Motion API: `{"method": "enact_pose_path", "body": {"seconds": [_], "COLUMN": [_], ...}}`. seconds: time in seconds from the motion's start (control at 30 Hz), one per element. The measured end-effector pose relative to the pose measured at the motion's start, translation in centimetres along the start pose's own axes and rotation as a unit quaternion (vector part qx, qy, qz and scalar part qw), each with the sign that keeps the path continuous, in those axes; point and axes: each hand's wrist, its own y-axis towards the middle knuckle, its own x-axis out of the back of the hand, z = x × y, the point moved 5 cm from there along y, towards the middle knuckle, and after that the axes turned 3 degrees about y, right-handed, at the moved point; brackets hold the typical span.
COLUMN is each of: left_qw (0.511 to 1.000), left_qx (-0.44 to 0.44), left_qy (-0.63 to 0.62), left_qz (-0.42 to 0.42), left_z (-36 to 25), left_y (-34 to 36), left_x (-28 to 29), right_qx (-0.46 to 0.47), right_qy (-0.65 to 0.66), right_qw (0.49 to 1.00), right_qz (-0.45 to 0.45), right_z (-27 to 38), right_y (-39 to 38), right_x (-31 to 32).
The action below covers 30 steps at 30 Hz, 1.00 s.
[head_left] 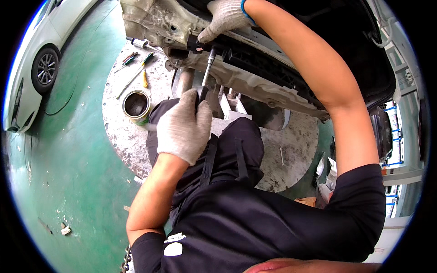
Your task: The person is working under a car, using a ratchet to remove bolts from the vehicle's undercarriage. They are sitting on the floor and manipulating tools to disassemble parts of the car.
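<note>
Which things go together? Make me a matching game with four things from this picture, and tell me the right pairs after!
1. left hand
2. tin
3. floor
4. wheel

A. green all over, mostly
B. on a white car
C. gripping a tool
D. round and open on top

Right pairs: 1-C, 2-D, 3-A, 4-B

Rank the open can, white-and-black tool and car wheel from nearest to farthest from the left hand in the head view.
Left hand:
1. Open can: just to its left.
2. White-and-black tool: upper left.
3. Car wheel: far left.
</note>
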Motion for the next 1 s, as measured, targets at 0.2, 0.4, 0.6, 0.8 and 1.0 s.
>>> {"method": "enact_pose_path", "body": {"seconds": [0.2,0.4,0.6,0.8,1.0], "left_qw": [0.969,0.554,0.989,0.813,0.836], "left_qx": [0.079,0.197,-0.019,0.161,0.239], "left_qy": [-0.223,-0.795,0.146,-0.544,-0.483], "left_qz": [0.073,0.148,-0.002,0.13,0.101], "left_z": [-0.6,0.0,-2.2,1.0,-0.4], "left_y": [0.2,-1.9,0.4,-0.2,-0.9], "left_x": [-1.2,-4.3,0.0,-2.8,-2.4], "right_qx": [0.021,0.027,0.041,0.061,0.077], "right_qy": [0.029,0.013,0.022,0.023,-0.012], "right_qw": [0.999,1.0,0.999,0.998,0.997], "right_qz": [0.008,0.01,0.017,0.017,0.014], "right_z": [-1.2,0.0,-1.1,-0.1,0.0], "right_y": [0.0,0.9,1.2,1.1,1.9], "right_x": [-0.7,-0.6,-1.4,-1.0,-1.3]}}
